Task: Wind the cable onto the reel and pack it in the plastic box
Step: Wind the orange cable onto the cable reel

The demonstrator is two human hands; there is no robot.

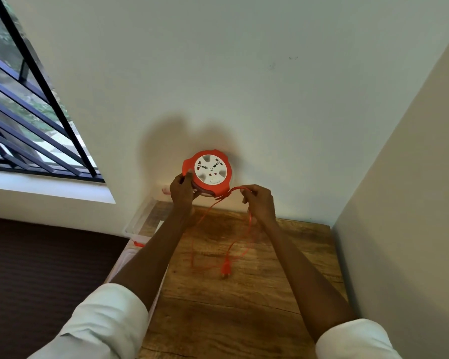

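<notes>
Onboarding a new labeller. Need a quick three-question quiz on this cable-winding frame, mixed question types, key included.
1. True or false: the orange plug at the cable's end is already wound in.
2. Which hand grips the round orange-and-white cable reel?
3. The thin orange cable runs from the reel to: A) the right hand, B) the clear plastic box, C) the window.

Key:
1. False; it hangs loose above the wooden table.
2. The left hand.
3. A.

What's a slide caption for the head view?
Left hand holds reel up; right hand pinches cable above table.
</notes>
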